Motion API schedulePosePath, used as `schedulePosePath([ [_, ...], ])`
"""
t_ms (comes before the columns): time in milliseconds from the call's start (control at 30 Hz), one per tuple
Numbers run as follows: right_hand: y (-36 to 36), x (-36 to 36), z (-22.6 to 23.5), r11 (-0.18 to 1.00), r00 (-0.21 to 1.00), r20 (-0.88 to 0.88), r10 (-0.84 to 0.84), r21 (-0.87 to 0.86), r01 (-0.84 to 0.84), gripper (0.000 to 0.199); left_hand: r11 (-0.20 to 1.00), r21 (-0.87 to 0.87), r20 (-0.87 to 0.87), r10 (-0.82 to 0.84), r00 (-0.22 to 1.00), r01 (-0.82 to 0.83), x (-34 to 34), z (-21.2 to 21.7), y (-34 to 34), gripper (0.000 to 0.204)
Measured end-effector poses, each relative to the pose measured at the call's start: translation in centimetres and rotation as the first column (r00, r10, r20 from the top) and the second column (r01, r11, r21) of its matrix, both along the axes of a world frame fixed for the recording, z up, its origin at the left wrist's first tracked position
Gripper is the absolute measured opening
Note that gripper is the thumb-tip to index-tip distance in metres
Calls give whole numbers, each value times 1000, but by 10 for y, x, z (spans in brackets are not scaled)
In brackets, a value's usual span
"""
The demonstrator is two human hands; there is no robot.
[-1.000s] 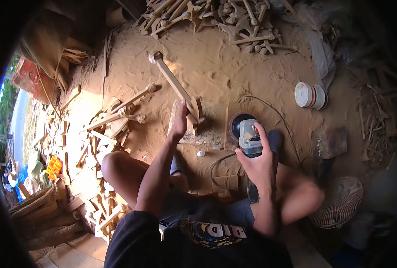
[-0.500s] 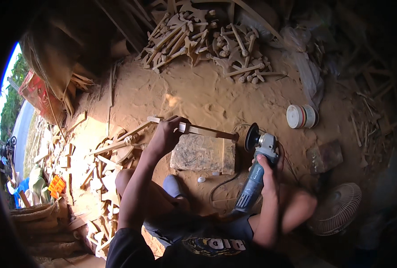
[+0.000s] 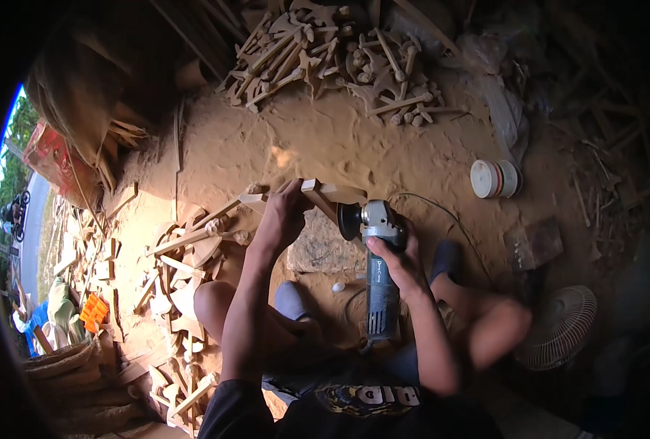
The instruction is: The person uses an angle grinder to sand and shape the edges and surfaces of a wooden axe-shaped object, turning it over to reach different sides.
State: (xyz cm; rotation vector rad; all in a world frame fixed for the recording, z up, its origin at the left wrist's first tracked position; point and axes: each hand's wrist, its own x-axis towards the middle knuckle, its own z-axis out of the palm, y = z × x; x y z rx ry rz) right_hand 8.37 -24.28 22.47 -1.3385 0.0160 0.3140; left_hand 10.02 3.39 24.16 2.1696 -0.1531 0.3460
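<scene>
My left hand (image 3: 286, 212) is closed around a pale wooden piece (image 3: 321, 199), lifted over a worn block (image 3: 314, 247). Its far end slants down to the dark disc (image 3: 349, 221) of an angle grinder. The disc meets or overlaps that end; exact contact is hard to tell. My right hand (image 3: 402, 265) grips the blue-grey angle grinder (image 3: 382, 293) near its metal head, the body pointing back toward my lap. Part of the wooden piece passes behind the grinder head.
Cut wooden pieces (image 3: 193, 241) lie heaped on my left, with another pile (image 3: 296, 55) at the far side. A white tub (image 3: 494, 179) lies on its side at the right, beyond a fan (image 3: 559, 329). A cable (image 3: 442, 208) curves over the dusty ground.
The grinder has moved left and turned more upright, bringing its disc to the wooden piece. My left hand has shifted slightly right, and the piece now slants more toward me.
</scene>
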Motion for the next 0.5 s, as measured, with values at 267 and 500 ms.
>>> schedulePosePath([
  [267,1,5,2,999,995,95,37,-6,-37,68,997,68,58,-40,998,36,9,2,-4,16],
  [500,-6,4,-14,996,996,58,72,-55,-69,67,997,75,22,-36,999,35,7,-9,7,23],
])
